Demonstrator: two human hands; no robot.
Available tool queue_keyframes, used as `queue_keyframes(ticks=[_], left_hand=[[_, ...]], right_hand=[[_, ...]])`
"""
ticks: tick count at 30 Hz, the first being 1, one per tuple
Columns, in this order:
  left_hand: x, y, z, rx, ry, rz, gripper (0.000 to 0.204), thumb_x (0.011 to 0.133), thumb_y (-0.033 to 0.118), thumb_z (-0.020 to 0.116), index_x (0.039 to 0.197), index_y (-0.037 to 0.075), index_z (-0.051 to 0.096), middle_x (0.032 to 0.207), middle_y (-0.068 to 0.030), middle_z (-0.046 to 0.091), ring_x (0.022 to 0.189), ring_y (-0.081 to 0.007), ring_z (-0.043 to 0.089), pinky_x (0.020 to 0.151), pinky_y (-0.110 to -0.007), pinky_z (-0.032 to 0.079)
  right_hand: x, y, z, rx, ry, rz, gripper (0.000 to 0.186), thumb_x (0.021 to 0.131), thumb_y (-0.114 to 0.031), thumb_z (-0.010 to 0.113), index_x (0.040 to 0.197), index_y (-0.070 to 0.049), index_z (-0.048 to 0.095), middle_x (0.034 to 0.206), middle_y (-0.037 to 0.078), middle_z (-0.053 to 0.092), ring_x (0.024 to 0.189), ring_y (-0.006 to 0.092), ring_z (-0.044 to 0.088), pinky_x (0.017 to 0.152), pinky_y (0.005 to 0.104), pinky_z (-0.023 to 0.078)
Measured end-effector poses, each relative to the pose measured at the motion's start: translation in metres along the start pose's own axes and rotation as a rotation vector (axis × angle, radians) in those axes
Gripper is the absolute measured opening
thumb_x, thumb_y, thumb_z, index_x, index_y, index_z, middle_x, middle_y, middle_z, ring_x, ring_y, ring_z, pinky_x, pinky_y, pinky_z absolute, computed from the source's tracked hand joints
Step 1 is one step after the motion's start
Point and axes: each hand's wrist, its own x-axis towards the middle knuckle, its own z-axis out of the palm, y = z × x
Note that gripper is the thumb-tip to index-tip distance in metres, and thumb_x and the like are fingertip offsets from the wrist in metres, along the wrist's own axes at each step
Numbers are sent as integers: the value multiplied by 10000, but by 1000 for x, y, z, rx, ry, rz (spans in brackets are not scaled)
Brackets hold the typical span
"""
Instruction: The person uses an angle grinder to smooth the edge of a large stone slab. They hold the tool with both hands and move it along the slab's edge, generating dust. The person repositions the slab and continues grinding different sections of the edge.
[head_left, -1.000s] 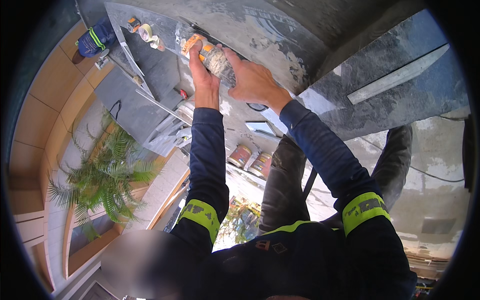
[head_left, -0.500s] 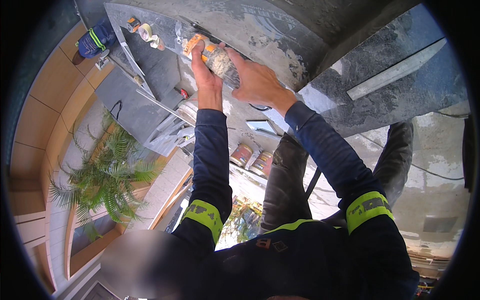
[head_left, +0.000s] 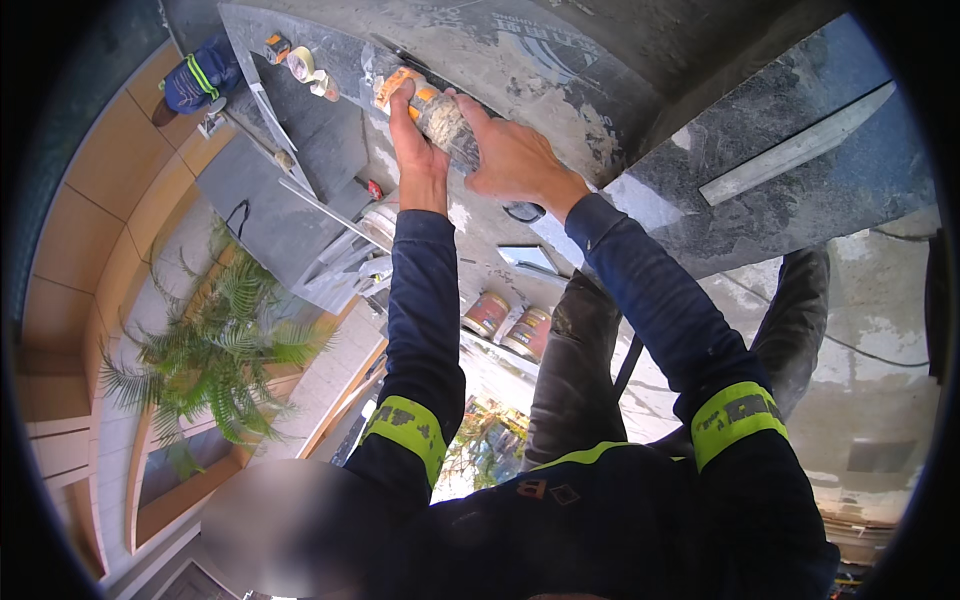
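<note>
Both my hands are wrapped round a dust-caked tool (head_left: 441, 121), orange at its far-left end with a dark, crusted body. My left hand (head_left: 421, 160) closes on the orange end from the near side, thumb on top. Over the near-right end my right hand (head_left: 522, 163) is curled, its index finger stretched along the body. The tool is against or just above a large grey panel (head_left: 520, 75) smeared with pale dust; I cannot tell whether it touches. Its underside is hidden.
Tape rolls (head_left: 300, 65) and an orange tape measure (head_left: 277, 47) lie at the panel's far left. A long flat metal bar (head_left: 800, 145) rests on the right-hand slab. Red paint cans (head_left: 486, 313) stand below my arms. Another person (head_left: 200, 78) is at the far left.
The whole view has shifted slightly, putting the panel and tape rolls a little lower and to the right. Both hands keep the same grip, with the tool barely moved along the panel.
</note>
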Motion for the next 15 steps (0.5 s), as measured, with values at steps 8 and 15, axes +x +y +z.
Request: queue_keyframes(ticks=[8, 15], left_hand=[[-8, -6, 2, 19, -19, 24, 414, 1013, 285, 759, 1371, 114, 641, 1118, -108, 711, 950, -332, 767, 826, -485, 681], [-14, -11, 4, 18, -2, 58, 440, 1012, 312, 764, 1339, 54, 622, 1089, -170, 733, 966, -362, 780, 861, -500, 686]], right_hand=[[-10, 4, 0, 16, 20, -6, 1080, 767, -120, 800, 1732, -66, 319, 1035, 258, 790, 978, 470, 777, 851, 549, 585], [-22, 2, -7, 38, 8, 6, 1091, 769, -122, 800, 1743, -104, 310, 1037, 238, 786, 991, 461, 776, 854, 543, 586]])
